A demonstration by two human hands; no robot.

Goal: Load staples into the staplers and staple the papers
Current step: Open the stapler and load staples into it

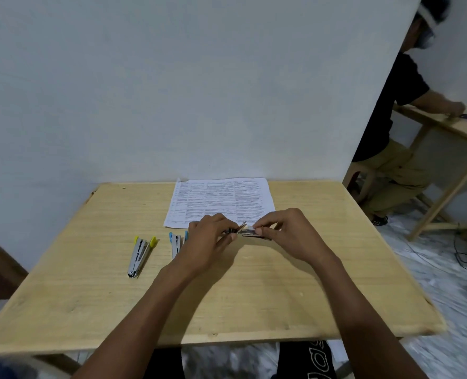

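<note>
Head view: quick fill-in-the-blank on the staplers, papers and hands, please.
The left stapler has ___ tips.
The left hand partly hides a second stapler, tipped ___.
The papers lie at the table's ___ edge.
A small dark item is pinched by ___ hands.
Missing: yellow; blue; far; both.

Two bare forearms [144,310] reach up from the bottom of the frame to the left hand [210,236] and right hand [287,231] at centre, uncovered along their whole visible length. At bottom centre, below the near edge of the tabletop [254,296], black clothing [295,359] covers the legs, with white outlined lettering [318,359] on the right-hand leg, partly cut off.
</note>
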